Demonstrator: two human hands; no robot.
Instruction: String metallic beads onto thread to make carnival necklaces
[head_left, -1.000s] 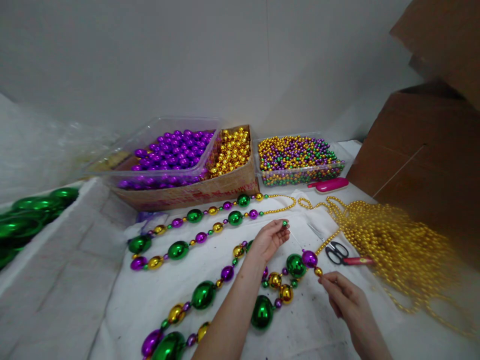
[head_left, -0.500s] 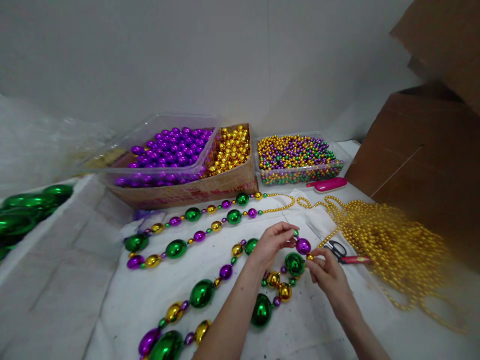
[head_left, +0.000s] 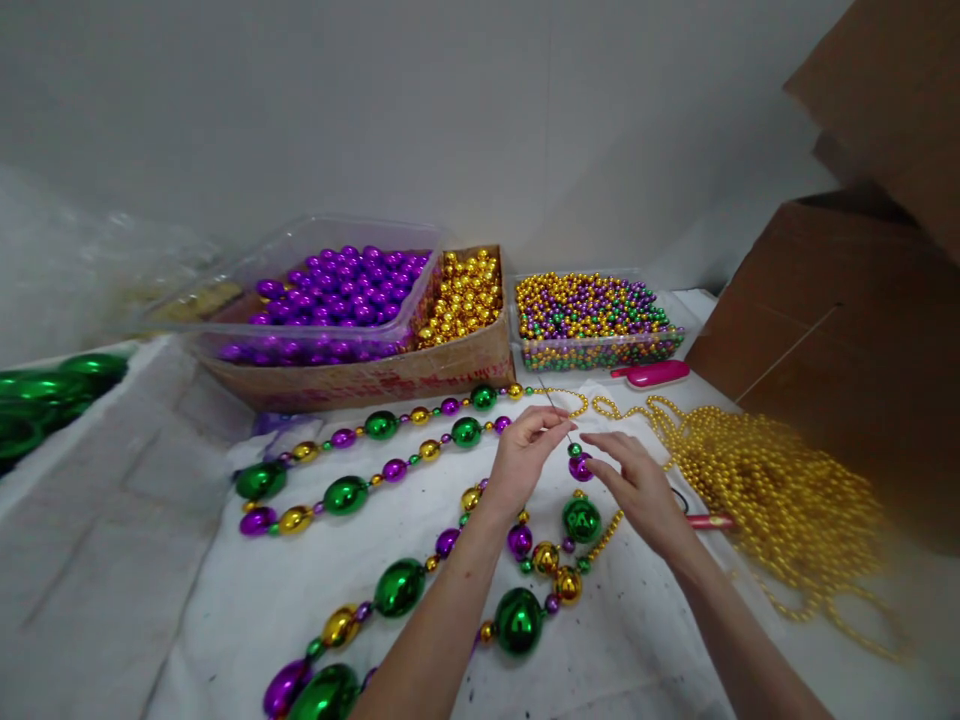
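My left hand (head_left: 529, 450) is closed in a pinch on a thin straight needle (head_left: 550, 396), which slants up past the fingertips. Below the pinch hang a small green bead (head_left: 574, 450) and a purple bead (head_left: 580, 466) on the string. Close to their right is my right hand (head_left: 636, 485), thumb and fingers apart; its thumb tip is by the purple bead, and I cannot tell whether they touch. Beneath lies a strand with a large green bead (head_left: 582, 521) and gold beads (head_left: 546, 558). My left forearm hides part of this strand.
A finished-looking necklace (head_left: 346, 495) lies behind. Along the wall stand a clear tub of purple beads (head_left: 352, 290), a carton of gold beads (head_left: 465, 300) and a tray of small mixed beads (head_left: 592, 320). At right are gold bead chains (head_left: 787, 510), a pink case (head_left: 658, 374) and a cardboard box (head_left: 810, 300).
My left hand has moved slightly left and up and now pinches the needle. The right fingers have parted from the small gold bead. The green and purple beads have separated from the large green bead below.
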